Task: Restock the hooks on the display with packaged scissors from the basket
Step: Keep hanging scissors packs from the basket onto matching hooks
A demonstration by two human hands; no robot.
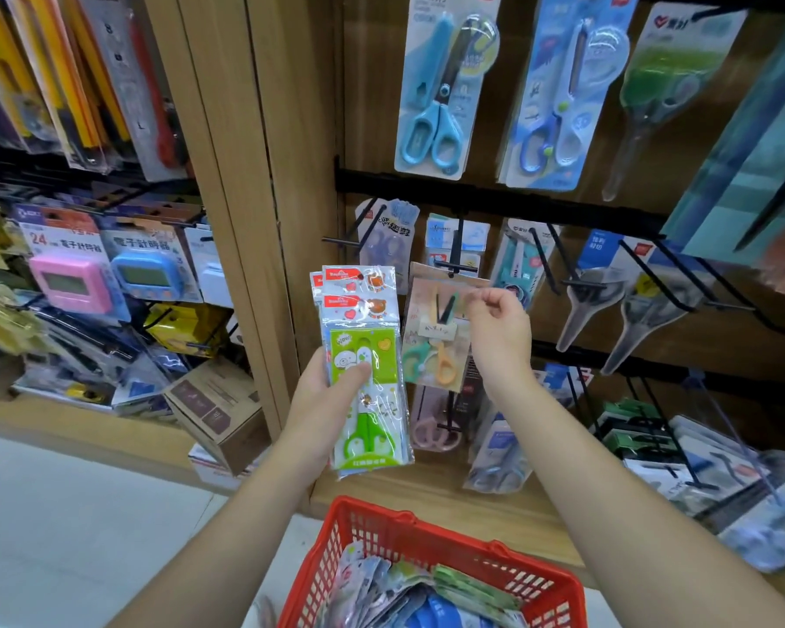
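L hand (336, 392) grip closed on green scissors packs (363, 364); R hand (499, 328) pinches pastel scissors pack (436, 328) at hook (456, 265), above red basket (427, 537).

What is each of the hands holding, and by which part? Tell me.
The left hand grips a stack of green scissors packs around its middle, thumb across the front. The right hand pinches the top of a hanging pastel scissors pack.

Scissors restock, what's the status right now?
Left hand gripping a stack of green scissors packs. Right hand pinching at the pack with orange scissors on its hook. Red basket below, still stocked.
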